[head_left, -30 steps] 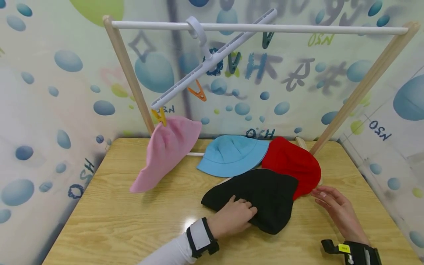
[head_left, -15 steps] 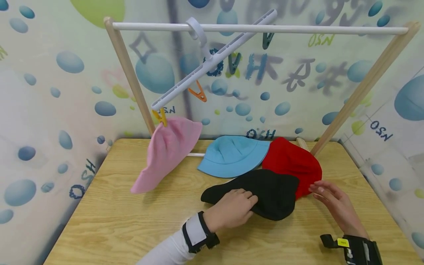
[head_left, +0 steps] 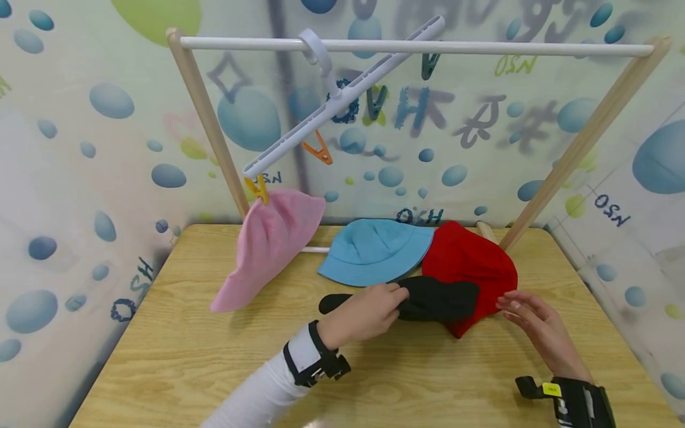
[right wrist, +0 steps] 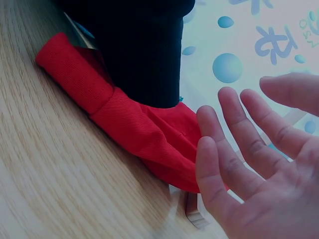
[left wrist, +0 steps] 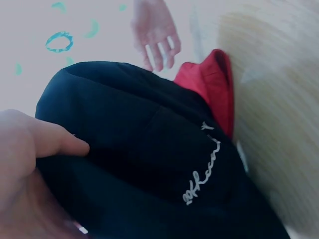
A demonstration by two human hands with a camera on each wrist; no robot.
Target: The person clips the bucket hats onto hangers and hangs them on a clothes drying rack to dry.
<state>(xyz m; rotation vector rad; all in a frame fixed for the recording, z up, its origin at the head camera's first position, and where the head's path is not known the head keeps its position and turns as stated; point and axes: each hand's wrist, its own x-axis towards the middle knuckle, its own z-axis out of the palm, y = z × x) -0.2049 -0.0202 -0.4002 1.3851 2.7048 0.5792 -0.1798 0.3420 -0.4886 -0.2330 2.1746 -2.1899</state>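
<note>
My left hand (head_left: pixel 369 312) pinches the edge of a black bucket hat (head_left: pixel 441 297), thumb on one side of the cloth. In the left wrist view white cursive stitching shows on the black hat (left wrist: pixel 149 134). A red hat (head_left: pixel 473 261) lies on the table, partly behind the black one. Beside the red hat's right edge, my right hand (head_left: pixel 540 327) is held with loosely bent fingers and nothing in them. In the right wrist view its fingers (right wrist: pixel 232 109) are spread near the red cloth (right wrist: pixel 134 124). A light blue bucket hat (head_left: pixel 377 252) lies further back.
A pink bucket hat (head_left: pixel 273 249) hangs from a yellow clip (head_left: pixel 258 190) on a white hanger (head_left: pixel 342 101). That hanger hooks over the white rail (head_left: pixel 481 47) of a wooden-legged rack. An orange clip (head_left: pixel 318 150) and green clips (head_left: pixel 377 102) also hang from it.
My left hand has raised the black hat's edge, tipping the hat up so it looks narrower and uncovers more of the red hat. The right hand has barely moved.
</note>
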